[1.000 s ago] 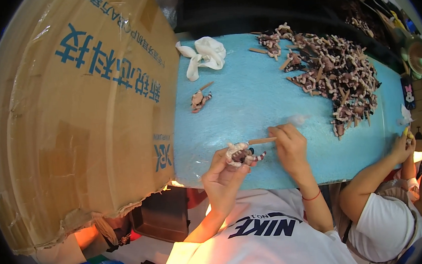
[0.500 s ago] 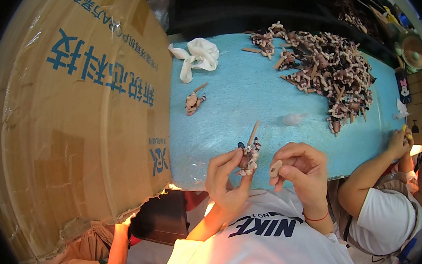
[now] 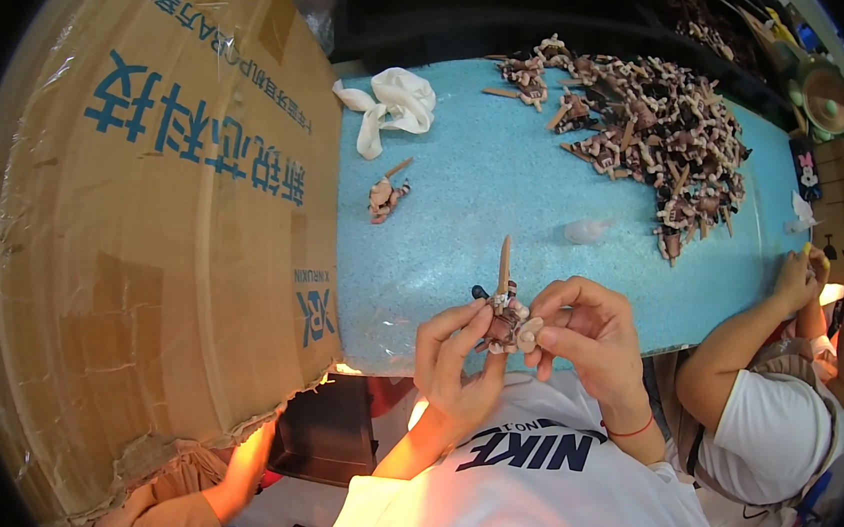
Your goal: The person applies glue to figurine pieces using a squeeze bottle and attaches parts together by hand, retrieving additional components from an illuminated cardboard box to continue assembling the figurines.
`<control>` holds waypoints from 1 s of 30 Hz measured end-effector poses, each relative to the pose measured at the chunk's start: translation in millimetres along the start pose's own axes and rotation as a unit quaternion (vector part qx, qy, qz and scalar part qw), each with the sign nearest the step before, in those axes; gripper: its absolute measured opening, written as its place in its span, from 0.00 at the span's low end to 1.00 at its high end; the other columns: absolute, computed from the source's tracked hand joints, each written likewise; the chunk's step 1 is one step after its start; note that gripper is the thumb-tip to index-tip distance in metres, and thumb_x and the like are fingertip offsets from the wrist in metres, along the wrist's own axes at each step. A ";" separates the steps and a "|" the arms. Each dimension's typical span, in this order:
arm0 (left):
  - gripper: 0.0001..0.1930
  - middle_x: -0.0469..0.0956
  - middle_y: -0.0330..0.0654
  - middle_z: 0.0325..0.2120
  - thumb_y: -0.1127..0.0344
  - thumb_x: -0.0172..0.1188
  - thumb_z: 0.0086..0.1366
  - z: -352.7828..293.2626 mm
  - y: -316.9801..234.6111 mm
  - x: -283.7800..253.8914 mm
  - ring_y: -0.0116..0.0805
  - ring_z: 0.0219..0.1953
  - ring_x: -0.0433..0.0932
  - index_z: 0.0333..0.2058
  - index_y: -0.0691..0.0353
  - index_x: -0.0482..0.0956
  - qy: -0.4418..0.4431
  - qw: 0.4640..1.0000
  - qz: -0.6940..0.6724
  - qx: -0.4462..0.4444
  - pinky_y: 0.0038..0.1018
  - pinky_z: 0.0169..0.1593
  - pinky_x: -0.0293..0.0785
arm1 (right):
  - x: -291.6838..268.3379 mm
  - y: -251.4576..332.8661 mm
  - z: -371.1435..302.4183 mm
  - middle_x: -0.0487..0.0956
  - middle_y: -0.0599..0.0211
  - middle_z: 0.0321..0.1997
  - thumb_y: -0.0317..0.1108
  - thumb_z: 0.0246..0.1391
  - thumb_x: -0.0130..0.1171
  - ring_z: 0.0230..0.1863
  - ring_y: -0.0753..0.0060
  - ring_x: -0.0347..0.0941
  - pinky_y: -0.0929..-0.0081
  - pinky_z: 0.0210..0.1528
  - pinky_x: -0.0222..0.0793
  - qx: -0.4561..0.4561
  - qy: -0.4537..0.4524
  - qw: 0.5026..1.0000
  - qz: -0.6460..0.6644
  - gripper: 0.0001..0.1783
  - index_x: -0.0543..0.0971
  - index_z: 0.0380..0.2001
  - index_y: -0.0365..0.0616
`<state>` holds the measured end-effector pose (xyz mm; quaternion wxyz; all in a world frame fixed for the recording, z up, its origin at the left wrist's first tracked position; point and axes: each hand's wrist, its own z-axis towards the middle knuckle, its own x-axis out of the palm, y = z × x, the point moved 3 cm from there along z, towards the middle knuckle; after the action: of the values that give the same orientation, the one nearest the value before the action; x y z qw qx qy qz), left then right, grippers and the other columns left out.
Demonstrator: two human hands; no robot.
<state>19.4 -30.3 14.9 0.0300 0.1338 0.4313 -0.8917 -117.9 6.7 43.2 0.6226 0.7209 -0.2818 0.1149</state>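
Note:
My left hand [image 3: 453, 359] is closed round a small painted figurine [image 3: 501, 323] with a long brown blade sticking up from it, just over the near edge of the blue table. Between the fingertips of my right hand [image 3: 594, 332] is a small pale round disc [image 3: 530, 333], pinched and held against the figurine's right side. Whether the disc is fixed to the figurine I cannot tell. A similar single figurine [image 3: 387, 197] lies on the table at the left. A large pile of such figurines [image 3: 666, 132] covers the far right of the table.
A tall cardboard box [image 3: 161, 266] walls off the left side. A crumpled white cloth [image 3: 398, 105] lies at the far left of the blue table [image 3: 476, 188]. A small translucent bottle [image 3: 588, 231] lies right of the middle. Co-workers sit on both sides, one by a white sleeve [image 3: 772, 424].
My right hand has moved left and brought the disc against the figurine. My left hand keeps its hold, with the figurine turned slightly.

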 end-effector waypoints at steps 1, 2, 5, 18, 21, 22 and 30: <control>0.23 0.72 0.47 0.39 0.84 0.59 0.42 -0.1 -0.9 -0.5 0.37 0.37 0.74 0.41 0.66 0.74 -0.001 1.000 0.005 -0.001 0.24 0.37 0.73 | -1.2 -0.2 -0.5 0.75 0.55 0.31 0.18 0.46 0.53 0.27 0.69 0.75 0.79 0.21 0.73 0.006 0.014 1.000 0.010 0.08 0.71 0.33 0.31; 0.23 0.72 0.47 0.39 0.85 0.59 0.42 -0.3 -1.6 -1.2 0.37 0.37 0.74 0.41 0.66 0.74 -0.001 1.000 0.010 -0.002 0.24 0.37 0.73 | -1.3 -0.7 -1.2 0.76 0.53 0.32 0.17 0.47 0.53 0.28 0.69 0.75 0.78 0.24 0.73 0.012 0.028 0.999 0.020 0.08 0.70 0.34 0.31; 0.22 0.72 0.47 0.39 0.85 0.59 0.42 0.5 0.7 1.0 0.37 0.37 0.74 0.41 0.66 0.74 0.004 1.000 0.009 -0.003 0.24 0.37 0.72 | -4.1 -3.1 1.8 0.76 0.53 0.32 0.17 0.47 0.54 0.27 0.70 0.75 0.78 0.25 0.73 0.011 0.023 0.999 0.034 0.08 0.71 0.34 0.31; 0.23 0.69 0.48 0.39 0.87 0.57 0.42 8.6 -1.7 0.1 0.39 0.37 0.75 0.41 0.68 0.73 0.020 1.000 -0.016 0.004 0.24 0.34 0.76 | -6.9 -3.4 3.9 0.76 0.55 0.31 0.17 0.47 0.54 0.27 0.70 0.76 0.79 0.26 0.75 -0.006 0.021 1.000 0.011 0.05 0.71 0.30 0.31; 0.25 0.67 0.49 0.42 0.88 0.57 0.41 8.7 0.5 1.4 0.41 0.41 0.74 0.42 0.68 0.73 0.026 0.998 -0.048 -0.014 0.26 0.37 0.76 | -7.0 -5.5 3.4 0.76 0.54 0.32 0.17 0.47 0.54 0.28 0.69 0.76 0.78 0.27 0.75 -0.008 0.026 0.999 0.018 0.05 0.71 0.30 0.30; 0.25 0.66 0.51 0.44 0.87 0.56 0.41 9.5 1.5 2.1 0.42 0.43 0.72 0.43 0.68 0.72 0.033 0.995 -0.084 -0.044 0.27 0.40 0.74 | -7.1 -5.5 3.1 0.75 0.54 0.32 0.16 0.46 0.54 0.28 0.68 0.76 0.78 0.27 0.75 -0.019 0.018 1.000 0.004 0.06 0.71 0.30 0.30; 0.24 0.61 0.58 0.50 0.80 0.51 0.45 21.0 -2.3 -3.6 0.47 0.48 0.69 0.46 0.69 0.70 0.101 0.970 -0.189 -0.110 0.34 0.50 0.66 | -1.0 -3.8 -0.5 0.72 0.54 0.33 0.14 0.44 0.53 0.28 0.67 0.75 0.74 0.29 0.78 -0.056 -0.029 0.996 -0.062 0.05 0.71 0.27 0.29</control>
<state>18.0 -45.3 30.0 -0.1689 0.1352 0.5448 -0.8102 -116.6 7.7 39.6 0.6595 0.7041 -0.2604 0.0397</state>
